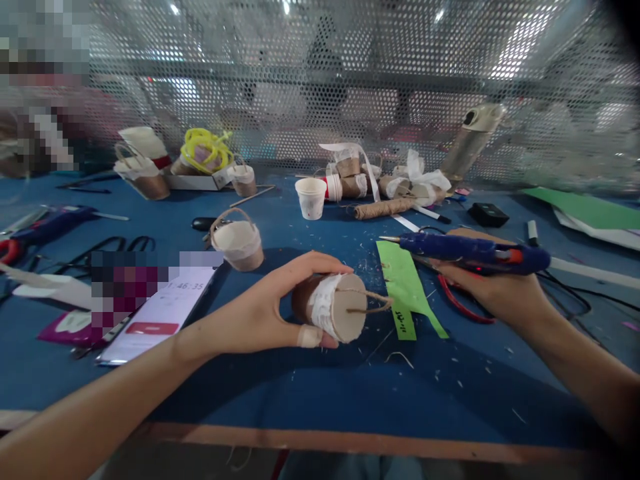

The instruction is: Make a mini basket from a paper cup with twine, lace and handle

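My left hand (255, 317) is wrapped around a small paper cup (323, 307), tipped on its side. The cup is brown with a white lace band, and a twine loop sticks out from its pale round end, which faces right. A strip of tape covers my left thumb. In my right hand (500, 293) is a blue glue gun (470, 252), its nozzle pointing left above a green paper strip (405, 287). Some of my right fingers are hidden behind the gun. Red-handled scissors (460, 303) lie beneath that hand.
A twine-handled cup (241, 245) stands beyond my left wrist, near a phone (160, 313). Farther back are a white paper cup (311, 198), a twine roll (383, 208), yellow tubing (205, 148) and a bottle (470, 143). A second glue gun (55, 223) lies at left.
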Available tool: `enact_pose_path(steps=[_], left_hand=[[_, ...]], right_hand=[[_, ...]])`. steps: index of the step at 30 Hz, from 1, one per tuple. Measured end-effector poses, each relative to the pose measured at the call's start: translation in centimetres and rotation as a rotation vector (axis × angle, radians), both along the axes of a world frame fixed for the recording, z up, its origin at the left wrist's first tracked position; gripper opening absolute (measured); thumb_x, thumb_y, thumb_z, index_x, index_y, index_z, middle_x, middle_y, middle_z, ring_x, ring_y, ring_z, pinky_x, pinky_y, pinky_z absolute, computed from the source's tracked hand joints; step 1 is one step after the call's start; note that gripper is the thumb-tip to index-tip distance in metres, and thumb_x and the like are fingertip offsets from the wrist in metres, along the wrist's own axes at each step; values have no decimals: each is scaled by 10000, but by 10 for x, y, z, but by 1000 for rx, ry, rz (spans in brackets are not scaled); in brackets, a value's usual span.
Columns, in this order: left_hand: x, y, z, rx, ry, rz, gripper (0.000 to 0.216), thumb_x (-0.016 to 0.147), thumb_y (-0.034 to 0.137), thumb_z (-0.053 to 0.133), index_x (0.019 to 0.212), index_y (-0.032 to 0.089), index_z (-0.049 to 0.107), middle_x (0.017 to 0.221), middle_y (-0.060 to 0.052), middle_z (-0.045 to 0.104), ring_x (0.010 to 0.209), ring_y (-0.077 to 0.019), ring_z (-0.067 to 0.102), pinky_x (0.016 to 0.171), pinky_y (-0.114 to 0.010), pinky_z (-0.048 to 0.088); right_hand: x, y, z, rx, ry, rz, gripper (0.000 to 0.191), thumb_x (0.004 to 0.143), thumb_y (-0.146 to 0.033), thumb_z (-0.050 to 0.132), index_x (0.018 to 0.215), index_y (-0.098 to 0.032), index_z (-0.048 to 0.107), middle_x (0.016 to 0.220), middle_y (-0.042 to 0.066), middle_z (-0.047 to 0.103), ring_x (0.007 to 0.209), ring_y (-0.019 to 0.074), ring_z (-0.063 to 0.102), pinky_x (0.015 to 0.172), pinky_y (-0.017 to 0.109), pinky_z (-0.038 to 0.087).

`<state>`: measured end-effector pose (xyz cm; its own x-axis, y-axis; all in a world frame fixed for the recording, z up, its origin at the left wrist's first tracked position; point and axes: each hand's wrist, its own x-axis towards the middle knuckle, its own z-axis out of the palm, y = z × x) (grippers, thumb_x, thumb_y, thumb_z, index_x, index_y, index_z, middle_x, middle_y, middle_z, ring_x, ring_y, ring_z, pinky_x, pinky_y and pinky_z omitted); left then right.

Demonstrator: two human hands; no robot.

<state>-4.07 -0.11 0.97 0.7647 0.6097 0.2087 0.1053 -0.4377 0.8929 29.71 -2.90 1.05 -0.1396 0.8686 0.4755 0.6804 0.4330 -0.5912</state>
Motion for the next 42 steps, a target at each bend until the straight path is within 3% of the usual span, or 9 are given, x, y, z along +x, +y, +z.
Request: enact_pose_path(steps=[6,9,13,20,29,42], left_hand=[[-3,2,0,50,-1,-23,720,756,257,856,1404,320,548,1441,-104,484,1369,-348,449,1041,-395,503],[-1,0,0,-34,-48,-1,726,744,226,861,1392,317,545,1437,-94,500,1305,-326,518,981,-356,541],[4,-3,-3,-189,-81,22,685,749,185,854,1344,330,545,1374,-62,574,1178,-268,616,912,-325,566],[10,0,-7,-303,-110,90,580,789,202,822,1291,301,551,1263,-36,631,1151,-227,613,951,-350,541],[11,-1,-9,-305,-86,102,603,778,213,833,1300,290,541,1274,-50,627,1110,-222,628,912,-328,545],[10,-4,-11,-123,-118,100,683,755,145,849,1339,343,555,1345,-30,606,1153,-191,620,946,-246,523]], right_hand=[[12,-2,-14,-114,88,90,234,875,-410,707,727,-261,603,680,-3,620,584,184,596,567,358,542],[7,-8,-11,-252,247,107,174,881,-401,708,812,-257,639,661,-16,634,527,151,576,491,305,491],[-10,-16,-10,-332,426,128,171,937,-398,651,947,-238,713,704,-11,686,496,108,565,505,266,505],[-42,-15,-18,-427,652,218,138,887,-380,729,904,-243,728,811,12,714,673,141,657,561,245,560],[-56,-18,-20,-437,681,215,79,842,-326,793,878,-276,743,893,-21,699,699,88,638,590,168,571],[-57,-31,-16,-442,667,192,115,820,-288,816,888,-303,725,911,-59,695,683,56,640,597,129,587]])
